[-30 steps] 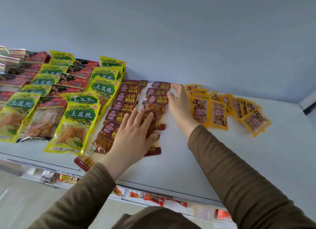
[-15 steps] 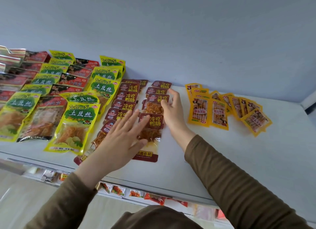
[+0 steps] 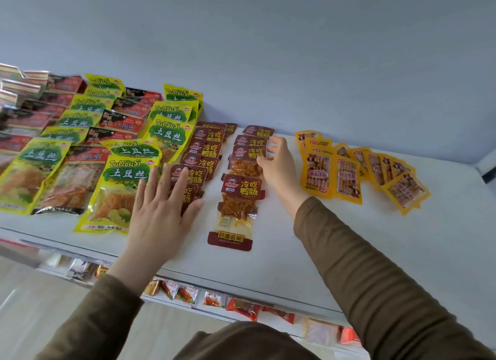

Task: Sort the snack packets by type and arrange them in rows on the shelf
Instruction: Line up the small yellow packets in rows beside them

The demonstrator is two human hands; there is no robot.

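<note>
— While both hands are over the shelf (image 3: 335,241), what is each doing?
— Left hand (image 3: 161,214): flat, fingers straight and spread, lying on the near end of the left row of dark red packets (image 3: 204,151). Nothing held. Right hand (image 3: 279,166): reaching to the second red row (image 3: 251,147), fingertips curled at the right edge of a packet partway up; it looks like a pinch, though the contact is small.
— Where are the packets?
— All on the white shelf. Two red rows run front to back, overlapping like tiles. Nearest packet of the second row (image 3: 236,209) lies flat between the two hands, touched by neither.
— Other types?
— Left of the red rows: yellow-green packets (image 3: 118,187) in rows, with red-and-black packets (image 3: 122,122) between them. Right of the right hand, apart from it: orange packets (image 3: 346,177), front ones in a short row, the rest fanned out to the right.
— Below?
— A lower shelf edge with small packets (image 3: 188,295), partly blurred.
</note>
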